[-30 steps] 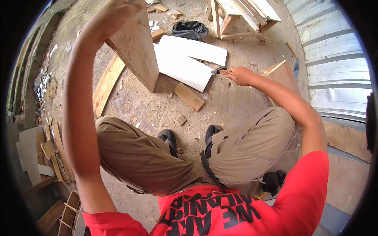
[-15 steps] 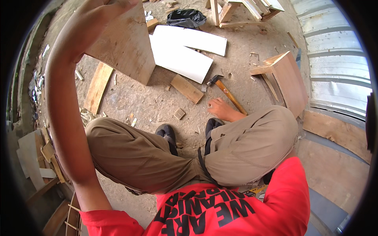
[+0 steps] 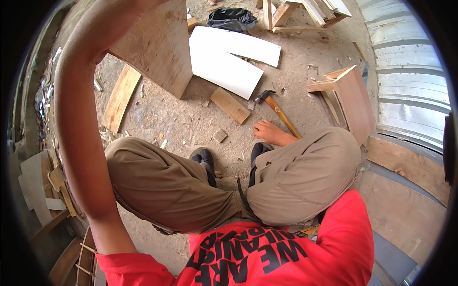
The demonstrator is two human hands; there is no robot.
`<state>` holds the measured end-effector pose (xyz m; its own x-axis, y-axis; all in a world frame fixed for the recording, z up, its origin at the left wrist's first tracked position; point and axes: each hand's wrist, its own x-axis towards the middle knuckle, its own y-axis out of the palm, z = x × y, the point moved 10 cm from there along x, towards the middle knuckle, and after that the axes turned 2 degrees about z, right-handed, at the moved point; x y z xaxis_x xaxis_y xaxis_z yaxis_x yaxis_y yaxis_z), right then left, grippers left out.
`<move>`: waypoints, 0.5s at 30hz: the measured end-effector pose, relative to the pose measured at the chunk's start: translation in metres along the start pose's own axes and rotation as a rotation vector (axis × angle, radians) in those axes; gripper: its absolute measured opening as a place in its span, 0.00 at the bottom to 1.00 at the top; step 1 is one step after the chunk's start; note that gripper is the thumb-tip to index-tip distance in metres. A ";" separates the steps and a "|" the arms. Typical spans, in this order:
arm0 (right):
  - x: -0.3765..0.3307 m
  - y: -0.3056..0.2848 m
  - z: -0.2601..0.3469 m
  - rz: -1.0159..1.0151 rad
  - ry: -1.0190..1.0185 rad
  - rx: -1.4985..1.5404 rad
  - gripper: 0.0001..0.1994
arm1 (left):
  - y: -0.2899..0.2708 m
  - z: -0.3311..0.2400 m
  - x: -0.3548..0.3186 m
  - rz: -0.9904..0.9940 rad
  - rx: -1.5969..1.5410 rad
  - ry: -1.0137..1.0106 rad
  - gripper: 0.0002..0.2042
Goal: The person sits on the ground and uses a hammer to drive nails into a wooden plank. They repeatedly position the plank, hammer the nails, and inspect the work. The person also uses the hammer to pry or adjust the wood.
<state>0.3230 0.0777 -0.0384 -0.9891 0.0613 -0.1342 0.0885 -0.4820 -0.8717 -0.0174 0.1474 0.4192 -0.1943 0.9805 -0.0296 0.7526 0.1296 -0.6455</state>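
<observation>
Dirt floor [image 3: 176, 114], littered with chips and offcuts, fills most of the view. Corrugated metal wall [image 3: 410, 71] curves along the right rim.

Person squats, knees spread, red shirt at the lower edge, dark shoes [image 3: 205, 159] together between the legs.

Large plywood board [image 3: 160, 45], brown and rough-faced, stands tilted on the floor at upper left, its lower corner on the dirt. Left arm reaches high up to its top edge; left hand [image 3: 138, 5] lies at the frame's upper rim on the board. Grip cut off by the rim, so cannot tell whether the fingers wrap the edge or press flat.

Two white panels [image 3: 229, 59] lie flat and overlapping just right of the board. Open wooden box [image 3: 350, 95] sits on its side at right, near the wall. Long plank [image 3: 119, 97] lies flat left of the board. Wooden frame pieces [image 3: 296, 12] and a black bag [image 3: 231, 18] at the top.

Hammer [image 3: 276, 109], wooden handle and dark head, lies on the floor; head points toward the white panels, handle runs back toward the right knee. Right hand [image 3: 267, 132] rests on the dirt just left of the handle, palm down, fingers spread loosely, gripping nothing; touching the handle or not, cannot tell.

Short wood block [image 3: 230, 105] lies just left of the hammer head. Small square offcut [image 3: 219, 136] lies near the shoes.
</observation>
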 end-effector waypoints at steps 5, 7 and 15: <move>0.001 0.000 0.001 -0.038 -0.031 -0.026 0.08 | 0.010 -0.027 -0.006 0.036 0.111 -0.004 0.25; 0.001 -0.005 -0.010 -0.066 0.038 0.066 0.07 | 0.009 -0.028 -0.007 0.015 0.096 -0.002 0.25; 0.012 -0.065 -0.046 -0.258 0.329 0.295 0.08 | 0.010 -0.022 -0.010 -0.084 0.134 -0.046 0.30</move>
<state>0.3111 0.1501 -0.0054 -0.8804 0.4601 -0.1149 -0.2380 -0.6383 -0.7321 0.0054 0.1423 0.4296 -0.2840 0.9588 -0.0040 0.6427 0.1872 -0.7429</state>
